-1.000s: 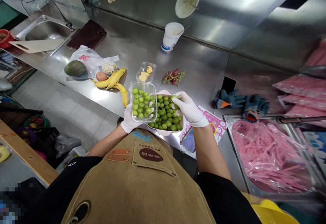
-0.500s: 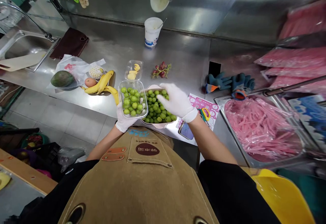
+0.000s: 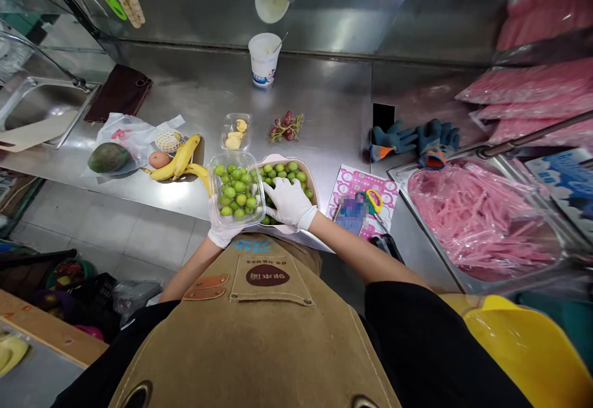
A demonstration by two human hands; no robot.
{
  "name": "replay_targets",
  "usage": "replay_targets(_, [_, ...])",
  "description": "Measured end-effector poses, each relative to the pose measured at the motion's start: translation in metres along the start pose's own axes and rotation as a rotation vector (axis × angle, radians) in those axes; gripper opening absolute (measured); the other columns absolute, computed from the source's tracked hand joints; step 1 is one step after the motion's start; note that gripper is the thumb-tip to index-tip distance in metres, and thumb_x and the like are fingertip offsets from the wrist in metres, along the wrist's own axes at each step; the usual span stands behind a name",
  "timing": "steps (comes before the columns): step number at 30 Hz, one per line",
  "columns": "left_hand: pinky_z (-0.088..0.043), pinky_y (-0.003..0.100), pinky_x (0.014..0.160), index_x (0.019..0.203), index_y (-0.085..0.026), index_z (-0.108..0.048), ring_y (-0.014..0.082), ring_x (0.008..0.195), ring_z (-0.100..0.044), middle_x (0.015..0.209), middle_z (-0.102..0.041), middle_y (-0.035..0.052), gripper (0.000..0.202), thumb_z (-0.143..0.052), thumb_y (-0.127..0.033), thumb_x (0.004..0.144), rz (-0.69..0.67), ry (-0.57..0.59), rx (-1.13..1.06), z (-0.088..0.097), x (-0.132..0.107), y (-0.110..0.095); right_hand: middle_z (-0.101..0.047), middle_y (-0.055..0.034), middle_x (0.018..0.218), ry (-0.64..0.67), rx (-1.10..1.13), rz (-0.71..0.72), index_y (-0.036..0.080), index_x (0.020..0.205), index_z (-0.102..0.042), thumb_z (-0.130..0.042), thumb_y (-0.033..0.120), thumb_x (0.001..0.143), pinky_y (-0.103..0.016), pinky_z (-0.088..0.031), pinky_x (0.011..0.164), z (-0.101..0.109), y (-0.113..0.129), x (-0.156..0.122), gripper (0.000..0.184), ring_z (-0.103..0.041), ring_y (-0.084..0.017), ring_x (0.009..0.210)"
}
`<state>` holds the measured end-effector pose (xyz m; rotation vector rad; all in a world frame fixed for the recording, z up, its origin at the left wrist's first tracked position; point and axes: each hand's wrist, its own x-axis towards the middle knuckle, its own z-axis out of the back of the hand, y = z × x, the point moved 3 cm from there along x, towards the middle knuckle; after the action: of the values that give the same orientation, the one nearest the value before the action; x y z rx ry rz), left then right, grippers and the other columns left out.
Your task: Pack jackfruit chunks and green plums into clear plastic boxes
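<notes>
**Clear box is held over a bowl on a steel counter**

The clear box, filled with small green fruits, is supported from below by the gloved left hand, whose fingers are closed around its near edge. It is lifted just above the left side of the bowl and overlaps it. More green fruits are lying in the bowl. The gloved right hand is placed on them with the fingers partly curled, but it cannot be told whether any fruit is gripped.

On the counter, a mango and bananas are lying at 9 o'clock from the bowl, and a sink is set further out at 10 o'clock. Red grapes are placed at 12 o'clock, with a paper cup beyond them. Blue work gloves are laid at 2 o'clock. A metal tray of pink plastic strips is seen at 3 o'clock. Grey floor tiles are visible at 8 o'clock, below the counter edge.
</notes>
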<state>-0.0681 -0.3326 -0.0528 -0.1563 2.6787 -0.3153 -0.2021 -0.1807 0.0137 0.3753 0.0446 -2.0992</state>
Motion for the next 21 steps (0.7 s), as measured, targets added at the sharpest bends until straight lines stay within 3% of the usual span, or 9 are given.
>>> replay_targets(4, [-0.022,0.065,0.137,0.155,-0.023,-0.061,0.0408,0.169,-0.029,0.166,-0.061,0.0122,0.071,-0.047,-0.070,0.102,0.016,0.007,0.052,-0.003,-0.003,0.000,-0.062,-0.0233,0.149,-0.083,0.197,0.103,0.014,0.165,-0.052,-0.057,0.051,0.108,-0.054,-0.045,0.114,0.010,-0.022,-0.010,0.068,-0.059,-0.039,0.131])
replay_targets(7, [-0.027,0.067,0.134,0.155,-0.021,-0.061,0.0451,0.167,-0.033,0.163,-0.062,0.0160,0.081,-0.048,-0.076,0.098,0.030,-0.030,0.119,-0.004,-0.005,0.000,-0.057,-0.0219,0.159,-0.076,0.168,0.104,0.018,0.169,-0.049,-0.069,0.051,0.099,-0.055,-0.045,0.118,0.006,-0.036,-0.025,0.080,-0.054,-0.040,0.139])
replay_targets(10, [-0.035,0.066,0.131,0.156,-0.022,-0.062,0.0460,0.164,-0.039,0.158,-0.067,0.0162,0.082,-0.048,-0.077,0.096,0.026,-0.081,0.152,-0.008,-0.005,0.000,-0.051,-0.0235,0.165,0.015,0.043,0.032,0.024,0.169,-0.051,-0.075,0.059,0.094,-0.062,-0.046,0.112,-0.005,-0.029,-0.030,0.086,-0.052,-0.047,0.138])
replay_targets(13, [-0.041,0.065,0.128,0.156,-0.026,-0.062,0.0419,0.163,-0.043,0.152,-0.071,0.0132,0.077,-0.045,-0.074,0.098,0.020,-0.110,0.144,-0.012,-0.004,0.001,-0.051,-0.0237,0.162,0.034,0.025,-0.037,0.027,0.163,-0.057,-0.072,0.062,0.095,-0.061,-0.049,0.103,-0.009,-0.013,-0.024,0.078,-0.053,-0.049,0.134])
replay_targets(17, [-0.042,0.065,0.127,0.154,-0.026,-0.063,0.0425,0.162,-0.043,0.150,-0.073,0.0131,0.075,-0.040,-0.072,0.100,0.018,-0.141,0.141,-0.012,-0.003,0.001,-0.056,-0.0229,0.145,0.065,0.082,-0.068,0.023,0.153,-0.063,-0.075,0.060,0.093,-0.054,-0.053,0.098,-0.008,-0.005,-0.012,0.070,-0.063,-0.043,0.119])
replay_targets(21, [-0.037,0.067,0.128,0.152,-0.024,-0.063,0.0453,0.163,-0.038,0.155,-0.069,0.0136,0.075,-0.046,-0.073,0.097,0.007,-0.105,0.167,-0.010,-0.003,0.000,-0.054,-0.0201,0.145,0.081,0.143,-0.041,0.022,0.149,-0.064,-0.077,0.053,0.095,-0.049,-0.056,0.096,-0.008,-0.008,-0.010,0.063,-0.067,-0.035,0.109])
